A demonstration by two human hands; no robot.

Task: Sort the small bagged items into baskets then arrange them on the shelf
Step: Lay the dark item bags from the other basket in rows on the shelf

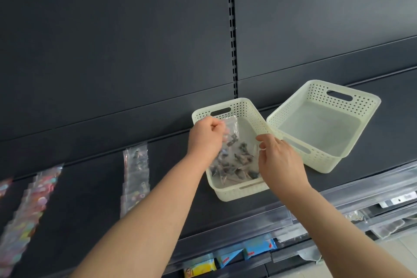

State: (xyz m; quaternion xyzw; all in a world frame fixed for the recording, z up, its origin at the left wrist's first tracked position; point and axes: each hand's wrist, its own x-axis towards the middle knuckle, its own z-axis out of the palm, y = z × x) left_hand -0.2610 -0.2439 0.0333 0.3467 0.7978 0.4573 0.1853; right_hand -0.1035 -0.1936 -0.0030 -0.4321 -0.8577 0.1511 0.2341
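Both hands over basket [228, 194], left fingers [217, 125] pinching clear bag [231, 128]

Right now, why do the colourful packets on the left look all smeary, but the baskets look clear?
In the head view, the colourful packets sit at the wide-angle edge, stretched and blurred; the basket with bags and the empty basket near the centre are sharper. Lighting is soft and even, with faint glare on the clear bag in the left hand.
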